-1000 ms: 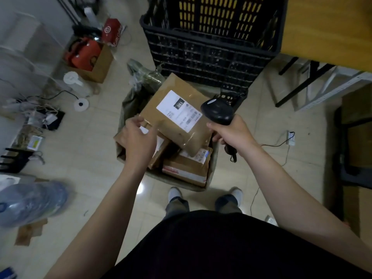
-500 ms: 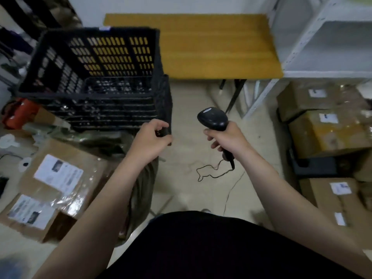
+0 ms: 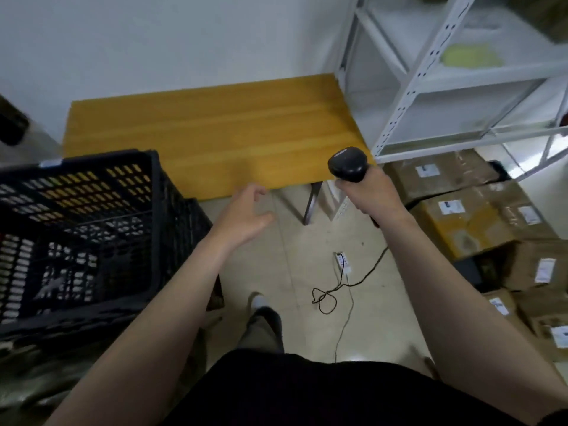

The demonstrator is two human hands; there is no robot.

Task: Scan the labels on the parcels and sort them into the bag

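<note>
Head: scanner [image 3: 349,166] in grip of right hand [image 3: 372,195]; parcels [image 3: 479,219] (seemingly labelled) rightward.

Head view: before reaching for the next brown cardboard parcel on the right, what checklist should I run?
1. The right hand grips the black handheld scanner: ok.
2. The left hand is free, fingers relaxed: ok.
3. The brown cardboard parcels on the right show white labels upward: ok.
4. The thin black cable loops apart from the white shoe: ok.
5. The olive bag mouth open: cannot tell, only an edge shows.
</note>
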